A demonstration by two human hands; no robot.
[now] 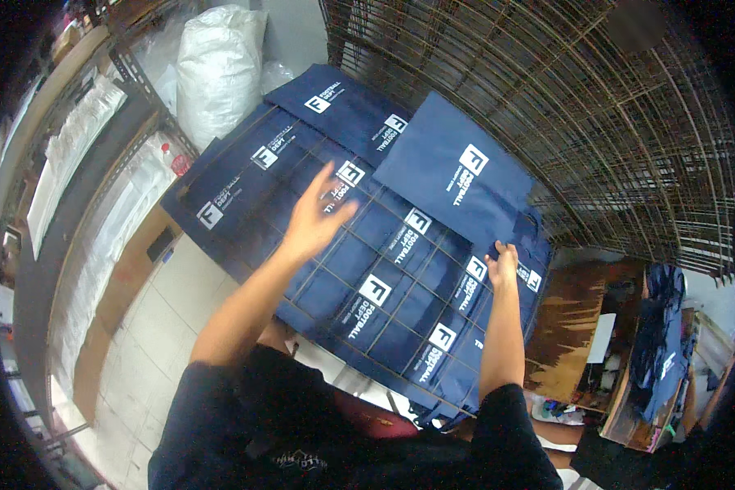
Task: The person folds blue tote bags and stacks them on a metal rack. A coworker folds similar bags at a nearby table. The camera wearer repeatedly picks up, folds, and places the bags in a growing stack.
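Navy fabric panels with white printing lie in rows on a wire mesh rack. One loose navy fabric panel lies at a slant over the far right part of the rack, overlapping others. My right hand is at this panel's near right corner, its fingers closed on the edge. My left hand hovers above the middle left of the rack, fingers apart and holding nothing. Just beyond it another printed panel lies along the far edge.
Raised wire mesh shelves lean up behind the rack. A stuffed white sack stands at the far left, beside shelving. To the right are a stained wooden board, hanging navy fabric and another person's arm.
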